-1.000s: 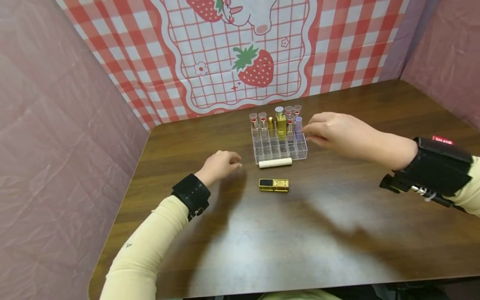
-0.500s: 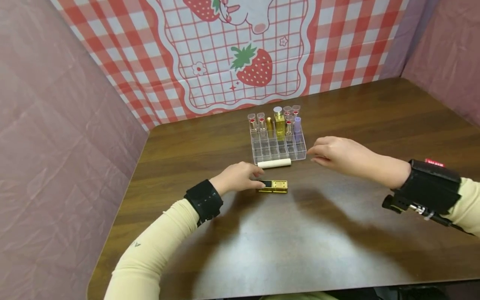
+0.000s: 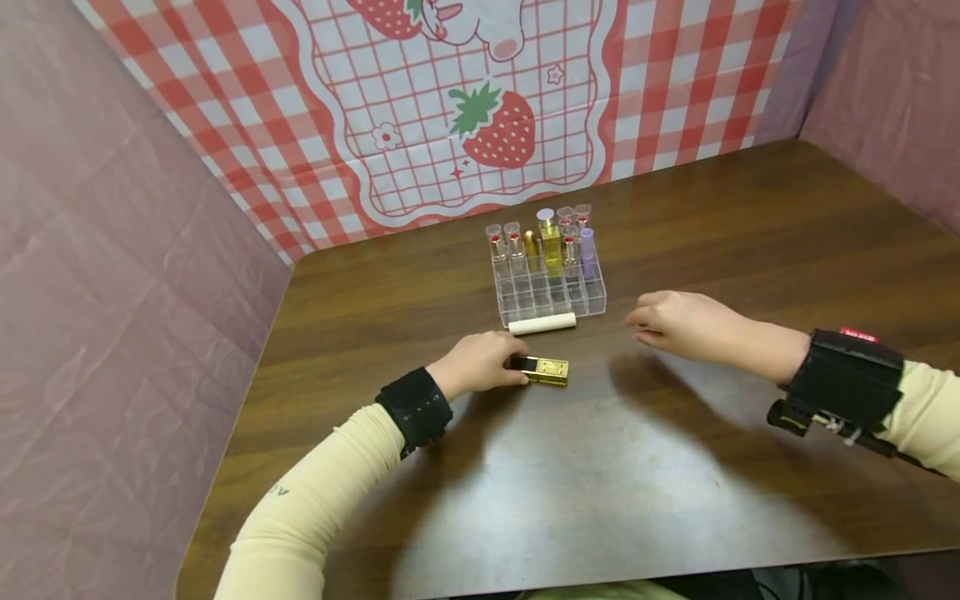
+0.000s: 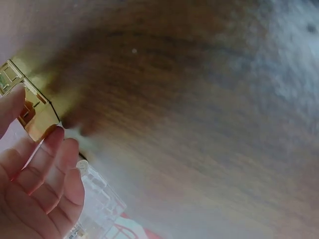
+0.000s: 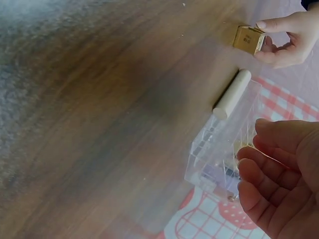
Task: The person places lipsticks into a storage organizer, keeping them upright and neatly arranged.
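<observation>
My left hand (image 3: 480, 364) pinches the left end of a gold lipstick tube with a black section (image 3: 551, 372), thumb on the near side and fingers on the far side. The tube appears low over the table; contact with it is unclear. In the left wrist view the thumb and fingertips meet the gold casing (image 4: 42, 119). My right hand (image 3: 690, 323) hovers right of the clear organizer (image 3: 595, 305), holding nothing, its fingers loosely bent in the right wrist view. A cream-white cylindrical tube (image 3: 542, 324) lies along the organizer's front edge.
In the organizer's back rows stand several clear-capped lipsticks (image 3: 515, 246), a gold tube (image 3: 531, 244), a yellow bottle with a pale cap (image 3: 551, 250) and a purple tube (image 3: 587, 252). A red checked cloth (image 3: 660, 92) hangs behind the brown table (image 3: 360, 308).
My left hand has come right and nearer, and now grips the gold lipstick tube. The right hand has drawn back from beside the organizer toward the near right.
</observation>
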Demonstrator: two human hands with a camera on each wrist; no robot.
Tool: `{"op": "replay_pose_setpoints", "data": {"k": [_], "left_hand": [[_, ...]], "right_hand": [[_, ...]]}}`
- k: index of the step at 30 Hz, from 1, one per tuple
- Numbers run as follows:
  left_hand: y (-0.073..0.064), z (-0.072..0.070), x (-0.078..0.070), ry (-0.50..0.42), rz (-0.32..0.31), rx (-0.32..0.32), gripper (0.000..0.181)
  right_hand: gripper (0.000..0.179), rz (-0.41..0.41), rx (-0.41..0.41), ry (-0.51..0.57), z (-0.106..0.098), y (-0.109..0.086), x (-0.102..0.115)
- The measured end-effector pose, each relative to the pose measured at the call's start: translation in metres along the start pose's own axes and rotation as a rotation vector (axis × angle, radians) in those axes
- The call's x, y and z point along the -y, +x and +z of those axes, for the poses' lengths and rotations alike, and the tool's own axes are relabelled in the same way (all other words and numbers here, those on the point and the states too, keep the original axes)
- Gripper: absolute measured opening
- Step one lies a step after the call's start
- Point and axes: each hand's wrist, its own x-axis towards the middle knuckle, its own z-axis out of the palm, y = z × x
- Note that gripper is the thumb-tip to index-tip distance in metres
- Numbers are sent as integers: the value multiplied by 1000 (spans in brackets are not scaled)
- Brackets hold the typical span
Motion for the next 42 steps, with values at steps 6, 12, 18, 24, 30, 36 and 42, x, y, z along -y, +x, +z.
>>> {"op": "replay_pose_setpoints", "data": {"k": [6, 12, 18, 24, 30, 36, 42], "left_hand": [[2, 0, -1, 7, 10, -8, 27], [4, -3, -1, 16, 22, -20, 26], [3, -17, -1, 30, 11, -42, 26], [2, -42, 1, 12, -12, -76, 22], [8, -76, 5, -31, -70, -135, 21], [21, -104, 5, -88, -94, -192, 25], [35, -118, 5, -69, -111, -187, 28]], "right_hand": [[13, 29, 21, 17, 3, -4, -3], [12, 41, 20, 19, 4, -7, -6], [12, 39, 12, 17, 4, -10, -9], [14, 47, 4, 22, 6, -13, -14], [20, 46, -15, 8, 8, -11, -26], [22, 72, -6, 19, -1, 10, -38], [22, 145, -14, 53, -6, 42, -45]]}}
